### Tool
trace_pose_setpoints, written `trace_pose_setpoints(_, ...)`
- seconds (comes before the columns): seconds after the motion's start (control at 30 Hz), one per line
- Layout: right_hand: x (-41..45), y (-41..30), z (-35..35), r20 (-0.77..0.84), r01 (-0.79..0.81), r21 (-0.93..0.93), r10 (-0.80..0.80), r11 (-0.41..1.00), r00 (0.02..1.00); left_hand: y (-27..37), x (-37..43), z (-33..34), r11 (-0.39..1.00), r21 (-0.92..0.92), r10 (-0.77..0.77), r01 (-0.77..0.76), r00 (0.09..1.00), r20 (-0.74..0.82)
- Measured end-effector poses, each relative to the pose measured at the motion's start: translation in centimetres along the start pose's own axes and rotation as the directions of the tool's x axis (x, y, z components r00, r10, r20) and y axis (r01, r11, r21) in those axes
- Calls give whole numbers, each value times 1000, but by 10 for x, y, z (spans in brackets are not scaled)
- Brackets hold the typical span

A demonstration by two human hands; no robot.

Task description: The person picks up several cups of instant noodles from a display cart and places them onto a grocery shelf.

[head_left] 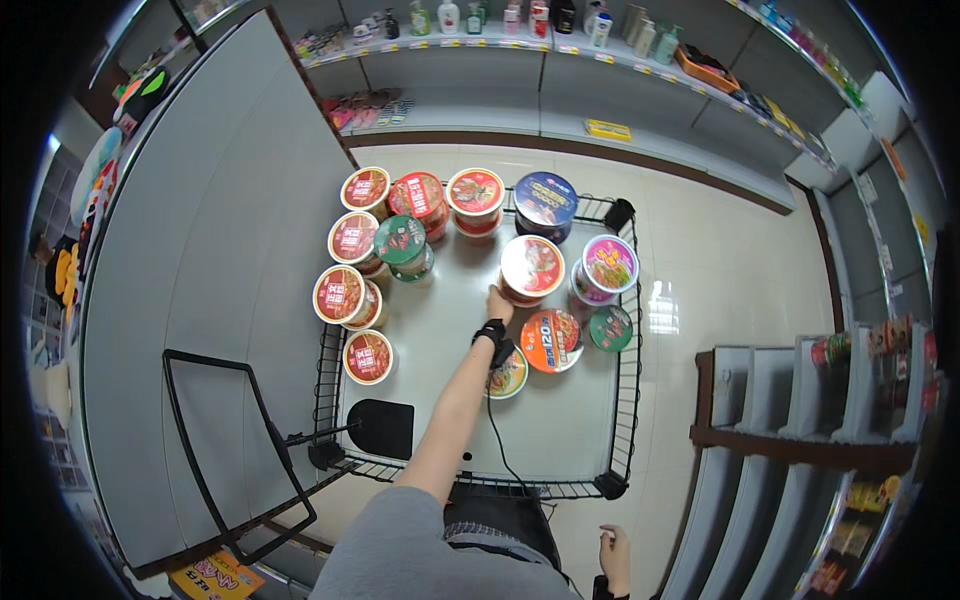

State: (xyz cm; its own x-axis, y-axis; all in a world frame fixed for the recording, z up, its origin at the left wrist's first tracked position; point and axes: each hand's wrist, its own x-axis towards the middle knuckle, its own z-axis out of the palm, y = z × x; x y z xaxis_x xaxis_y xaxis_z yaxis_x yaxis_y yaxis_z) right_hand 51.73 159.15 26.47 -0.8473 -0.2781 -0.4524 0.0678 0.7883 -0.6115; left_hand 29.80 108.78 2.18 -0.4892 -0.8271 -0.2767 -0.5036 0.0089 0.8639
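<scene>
My left hand reaches forward over the wire-rimmed display table and grips the lower left side of an instant noodle cup with a white-rimmed red lid; some fingers are hidden by the cup. A black strap wraps that wrist. Just in front of my forearm sit an orange-lidded noodle bowl and a yellowish cup, partly covered by my wrist. To the right are a stacked pink-and-green-lidded cup and a green-lidded cup. My right hand hangs low beside my body, fingers loosely bent, holding nothing visible.
Red-lidded cups line the table's left side; a dark blue-lidded bowl stands at the back. Black wire railing edges the table. A black sign frame juts out at left. Shelves stand at right, bottle shelves behind.
</scene>
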Motion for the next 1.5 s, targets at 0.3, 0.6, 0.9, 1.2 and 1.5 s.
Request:
trace_pose_setpoints(0.3, 5, -29, -5, -17, 183, -30, -184, 983, 983, -34, -8, -82, 987, -95, 110, -130, 975, -194)
trace_pose_setpoints(0.6, -21, -57, -5, 32, 384, 46, -385, 922, 922, -62, -70, -201, 945, -167, 212, -280, 917, -339)
trace_pose_setpoints(0.9, 0, -123, 4, -118, 665, 231, -658, 711, 744, 2, -239, -228, 910, -363, 156, -199, 977, -145)
trace_pose_setpoints(1.2, -6, -162, 10, -106, 563, 544, -614, 622, 782, 45, -407, -231, 889, -435, 193, -139, 978, 83)
trace_pose_setpoints(1.5, -67, -72, -23, -193, 516, 627, -525, 584, 829, 45, -505, -199, 914, -206, 405, -350, 816, 412)
